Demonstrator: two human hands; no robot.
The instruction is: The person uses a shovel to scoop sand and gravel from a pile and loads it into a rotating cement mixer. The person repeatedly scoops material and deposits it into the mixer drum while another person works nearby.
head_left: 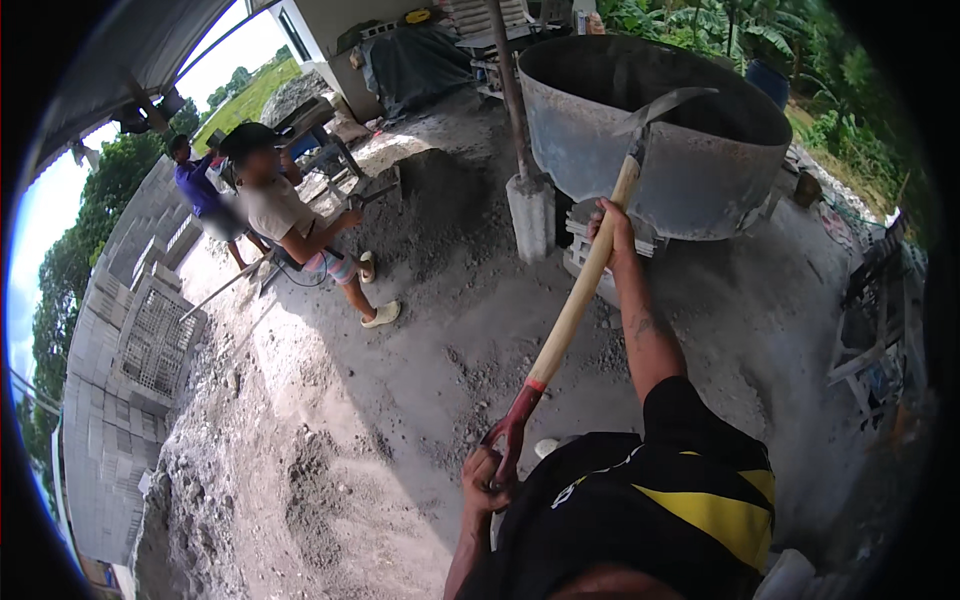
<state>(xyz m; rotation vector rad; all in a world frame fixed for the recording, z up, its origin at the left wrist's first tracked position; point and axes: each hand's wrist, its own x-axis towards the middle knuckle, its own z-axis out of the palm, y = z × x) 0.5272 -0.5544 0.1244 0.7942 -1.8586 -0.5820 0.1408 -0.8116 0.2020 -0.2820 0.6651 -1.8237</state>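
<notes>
A long-handled shovel [580, 295] with a pale wooden shaft and a red grip slants up and away from me. Its metal blade [662, 108] is raised at the near rim of a big round metal tub [670, 190]; the inside of the tub is dark and hard to make out. My left hand [486, 480] is closed round the red grip at the lower end, close to my body. Farther up, my right hand [613, 232] wraps the wooden shaft, with that arm stretched forward.
A post in a concrete footing [532, 215] stands left of the tub. A grey sand pile [440, 195] lies beyond it. Two people work at the left, the nearer in a light shirt [272, 192]. Stacked concrete blocks [115, 400] line the far left; a wooden frame [875, 330] stands right.
</notes>
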